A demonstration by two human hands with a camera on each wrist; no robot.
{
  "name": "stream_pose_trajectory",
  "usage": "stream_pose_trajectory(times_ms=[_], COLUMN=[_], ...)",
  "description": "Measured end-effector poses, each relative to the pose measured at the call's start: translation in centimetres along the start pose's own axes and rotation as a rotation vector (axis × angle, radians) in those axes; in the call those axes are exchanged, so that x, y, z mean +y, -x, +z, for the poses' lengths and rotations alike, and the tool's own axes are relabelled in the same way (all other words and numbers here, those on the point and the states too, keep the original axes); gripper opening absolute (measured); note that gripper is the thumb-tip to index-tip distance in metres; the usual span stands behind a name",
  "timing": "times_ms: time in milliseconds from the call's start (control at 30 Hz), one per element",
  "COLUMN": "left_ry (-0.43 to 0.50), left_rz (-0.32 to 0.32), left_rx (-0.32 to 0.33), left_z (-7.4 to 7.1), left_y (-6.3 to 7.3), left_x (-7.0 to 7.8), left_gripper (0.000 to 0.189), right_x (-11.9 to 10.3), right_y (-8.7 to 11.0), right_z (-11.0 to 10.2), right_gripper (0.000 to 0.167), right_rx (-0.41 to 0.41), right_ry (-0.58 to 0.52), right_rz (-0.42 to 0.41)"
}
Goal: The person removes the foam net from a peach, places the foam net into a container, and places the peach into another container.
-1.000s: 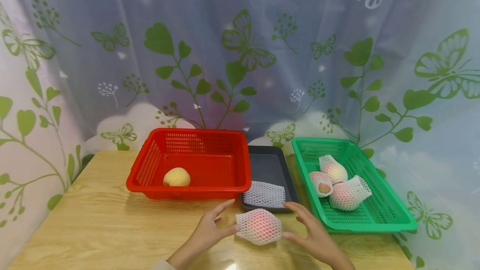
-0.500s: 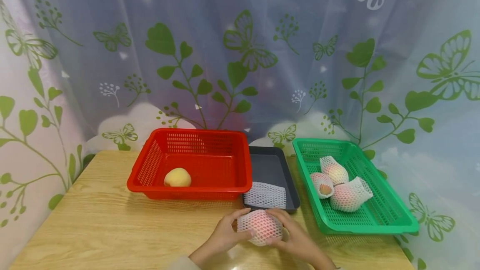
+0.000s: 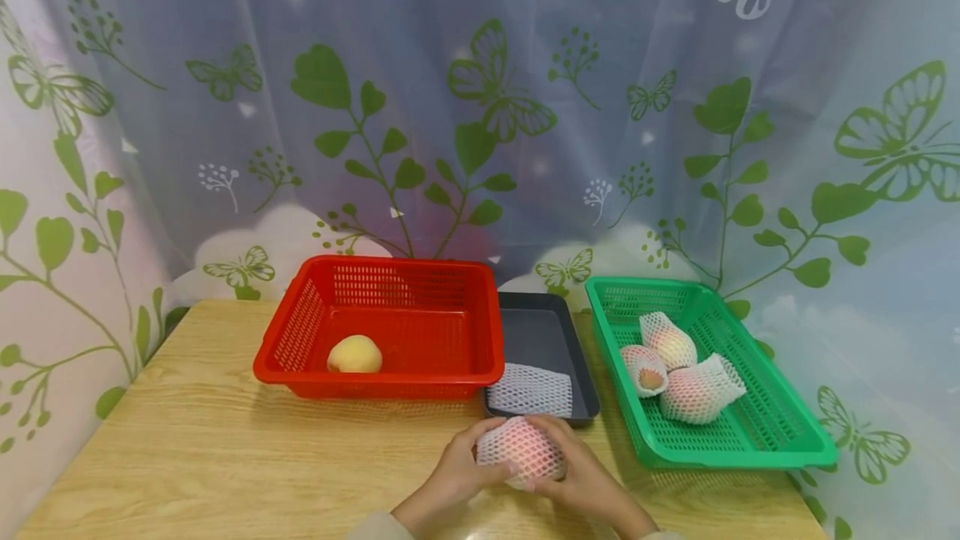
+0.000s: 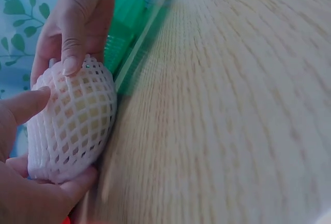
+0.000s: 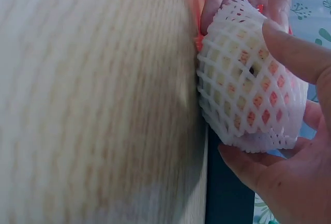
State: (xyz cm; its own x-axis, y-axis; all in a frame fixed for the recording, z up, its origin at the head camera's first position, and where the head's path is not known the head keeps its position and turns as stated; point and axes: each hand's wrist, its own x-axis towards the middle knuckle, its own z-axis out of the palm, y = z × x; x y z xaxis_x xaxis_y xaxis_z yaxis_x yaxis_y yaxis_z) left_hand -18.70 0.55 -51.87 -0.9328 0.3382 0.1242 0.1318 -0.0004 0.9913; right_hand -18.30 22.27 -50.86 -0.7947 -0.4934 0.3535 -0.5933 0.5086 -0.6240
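Observation:
A pink and yellow peach [image 3: 522, 447] in a white foam net sits at the front of the table, between both hands. My left hand [image 3: 459, 463] grips its left side, thumb laid across the near face. From the right, my right hand [image 3: 583, 473] holds it the same way. In the left wrist view the net's mesh stretches over the netted peach [image 4: 80, 113], with the thumb of each hand pressed on it. The right wrist view shows the netted peach [image 5: 248, 84] close over the wood, with the right fingers [image 5: 243, 167] bent under one end.
A red basket [image 3: 390, 379] with one bare peach [image 3: 355, 354] stands behind on the left. Beside it a dark tray [image 3: 534, 327] bears flat white foam netting [image 3: 529, 390]. On the right, a green basket [image 3: 738, 458] contains three netted peaches [image 3: 697, 390]. A patterned curtain [image 3: 480, 190] hangs behind.
Both hands were apart on either side of the netted peach a second ago. They have since come inward and now grip it; it has barely shifted.

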Motion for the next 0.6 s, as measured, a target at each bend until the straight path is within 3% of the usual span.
stream_pose_trajectory(times_ms=[233,600], left_ry=[0.092,0.045], left_rz=[-0.013,-0.047], left_rx=[-0.011,0.002], left_z=[0.07,-0.05], left_y=[-0.19,-0.17], left_x=[-0.41,0.08], left_gripper=[0.062,0.061], right_x=[0.31,-0.01], right_y=[-0.18,-0.41], right_z=[0.19,0.44], right_gripper=[0.081,0.079], right_rx=[-0.004,0.056], right_ry=[0.013,0.057], right_rz=[0.002,-0.005])
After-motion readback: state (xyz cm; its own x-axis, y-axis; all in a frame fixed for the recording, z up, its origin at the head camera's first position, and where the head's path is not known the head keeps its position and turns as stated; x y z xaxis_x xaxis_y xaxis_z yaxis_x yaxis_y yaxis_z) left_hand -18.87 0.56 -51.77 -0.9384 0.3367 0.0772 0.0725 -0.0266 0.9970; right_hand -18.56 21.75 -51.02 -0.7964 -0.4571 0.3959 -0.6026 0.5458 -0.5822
